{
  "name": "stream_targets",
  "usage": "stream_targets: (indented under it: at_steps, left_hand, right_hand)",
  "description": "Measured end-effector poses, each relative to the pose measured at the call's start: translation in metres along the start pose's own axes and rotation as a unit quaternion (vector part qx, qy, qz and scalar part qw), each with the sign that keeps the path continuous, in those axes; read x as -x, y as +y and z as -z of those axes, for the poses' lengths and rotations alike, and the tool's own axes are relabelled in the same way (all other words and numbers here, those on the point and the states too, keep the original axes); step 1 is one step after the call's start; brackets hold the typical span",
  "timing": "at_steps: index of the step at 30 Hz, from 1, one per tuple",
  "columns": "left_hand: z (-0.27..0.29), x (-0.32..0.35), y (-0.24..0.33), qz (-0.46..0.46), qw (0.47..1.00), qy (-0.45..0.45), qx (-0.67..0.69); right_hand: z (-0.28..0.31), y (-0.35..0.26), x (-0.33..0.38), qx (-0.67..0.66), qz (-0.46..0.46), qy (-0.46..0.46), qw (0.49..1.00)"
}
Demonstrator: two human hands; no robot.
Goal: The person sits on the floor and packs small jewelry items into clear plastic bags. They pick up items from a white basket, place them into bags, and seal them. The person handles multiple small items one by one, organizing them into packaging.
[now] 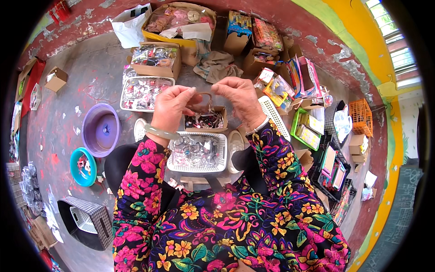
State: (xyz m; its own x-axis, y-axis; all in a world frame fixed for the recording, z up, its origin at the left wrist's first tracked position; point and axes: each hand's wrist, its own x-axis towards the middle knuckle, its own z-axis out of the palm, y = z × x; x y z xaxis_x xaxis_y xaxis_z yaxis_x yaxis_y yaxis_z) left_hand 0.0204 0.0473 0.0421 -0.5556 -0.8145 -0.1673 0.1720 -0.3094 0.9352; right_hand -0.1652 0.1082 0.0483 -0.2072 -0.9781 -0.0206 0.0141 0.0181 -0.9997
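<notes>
My left hand (173,103), with a pale bangle at its wrist, is closed in a pinch. A thin brown band (210,100) curves out beside its fingertips. Facing it, my right hand (244,100) also has thumb and forefinger pressed together; what lies in that pinch is too small to make out. Below both hands stands a small cardboard box (220,129) with dark and reddish small pieces in it. Nearer to me, between my shoes, a white plastic basket (222,152) holds many small clear-wrapped pieces.
Another white basket (126,105) and a full cardboard box (170,70) stand ahead on the left. A purple basin (101,149) and a teal basin (74,179) sit on the left floor. To the right are a green tray (299,138), a black crate (342,177) and an orange crate (361,119).
</notes>
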Motion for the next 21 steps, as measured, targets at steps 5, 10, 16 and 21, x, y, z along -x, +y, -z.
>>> stream_targets:
  at_steps: [5, 10, 16, 21]
  left_hand:
    - [0.003, -0.002, 0.001, -0.043, 0.996, 0.046, -0.057]
    - [-0.002, -0.005, -0.022, -0.174, 0.944, 0.018, -0.281]
    - [-0.003, -0.001, -0.022, -0.205, 0.911, -0.020, -0.358]
    - [-0.002, -0.004, -0.019, -0.062, 0.985, -0.044, -0.152]
  right_hand:
    - [0.010, -0.005, -0.004, 0.003, 0.062, 0.051, 0.997]
    - [0.001, 0.003, -0.007, 0.265, 0.217, -0.048, 0.938]
    - [-0.004, 0.008, -0.002, 0.318, 0.149, -0.118, 0.929]
    - [0.004, 0.001, 0.001, 0.132, -0.023, -0.124, 0.983]
